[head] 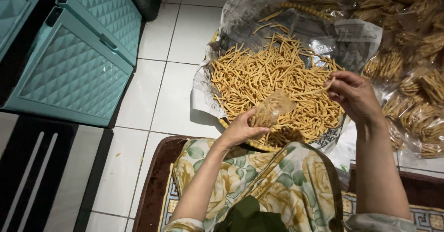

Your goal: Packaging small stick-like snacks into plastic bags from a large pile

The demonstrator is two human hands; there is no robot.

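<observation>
1. A teal plastic drawer cabinet [74,65] is seen at the far left, standing on the white tiled floor [162,88].
2. A dark mat with pale stripes [41,172] is laid on the near left.
3. A small clear plastic bag [272,108], partly filled with snack sticks, is gripped by the left hand [241,129], with the fingers closed around its lower end, just above the near rim of the tray.
4. A round woven tray [259,145], lined with newspaper [344,40], is heaped with golden fried snack sticks [273,84].
5. A few sticks are pinched between the closed fingertips of the right hand [354,93], held over the right side of the heap.
6. Filled clear bags of sticks [416,74] are piled at the far right.
7. A floral cloth [277,181] is spread over the lap at the near edge.
</observation>
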